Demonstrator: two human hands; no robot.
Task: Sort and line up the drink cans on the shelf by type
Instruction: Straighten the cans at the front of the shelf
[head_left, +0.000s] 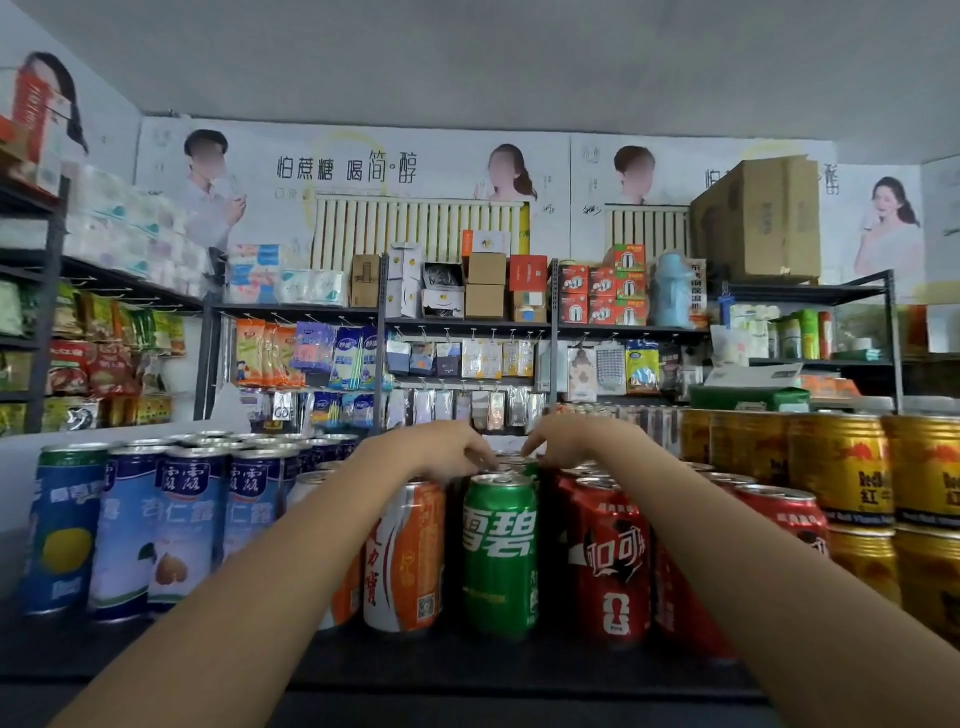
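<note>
A green Sprite can (500, 556) stands at the front middle of the dark shelf (415, 670). An orange-and-white can (405, 556) stands to its left and a red Coca-Cola can (610, 561) to its right. More green cans (511, 461) line up behind the front one. My left hand (441, 449) and my right hand (563, 441) reach over the front cans, fingers curled down onto the tops of those rear cans. Whether either hand grips a can is hidden.
Blue-and-white tall cans (187, 525) fill the shelf's left side. Gold Red Bull cans (841, 467) are stacked in two layers at the right. Behind stand black shop racks (467, 325) with hanging packets and boxes.
</note>
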